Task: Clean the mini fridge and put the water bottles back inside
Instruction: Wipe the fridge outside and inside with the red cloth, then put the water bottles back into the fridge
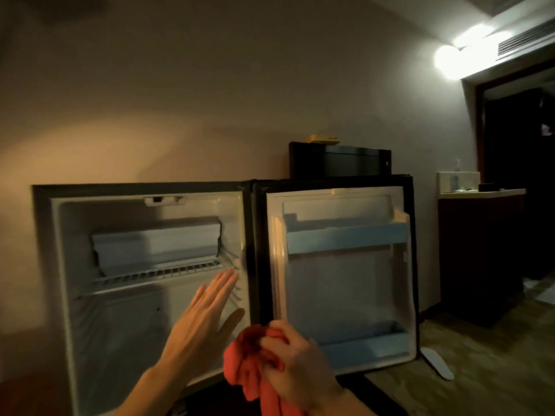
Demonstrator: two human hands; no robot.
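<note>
So the mini fridge [141,265] sits on the floor against the wall with its door [339,274] swung all the way open to the right, inner side facing the camera. The cavity faces the person straight on; it's roughly square, no real long axis to speak of. A wire shelf [156,274] runs left to right across the middle of it, under a white freezer box [156,247] at the back. No water bottles show up inside the fridge or in the door racks.

The left hand [207,316] is stretched out flat in front of the opening, fingers [228,280] straight and held close together, tips pointing up and right toward the right inner wall near the shelf's end. Can't tell if they actually touch the wall. The right hand [294,358] is lower, in front of the door's hinge side, fingers curled round a bunched-up red cloth [252,361] that hangs down below the fist.

A black box [339,160] sits on top of the fridge with something yellow [322,139] on it. Off to the right there's a dark cabinet [480,253] with a pale top, and a white slipper [438,363] on the floor.
</note>
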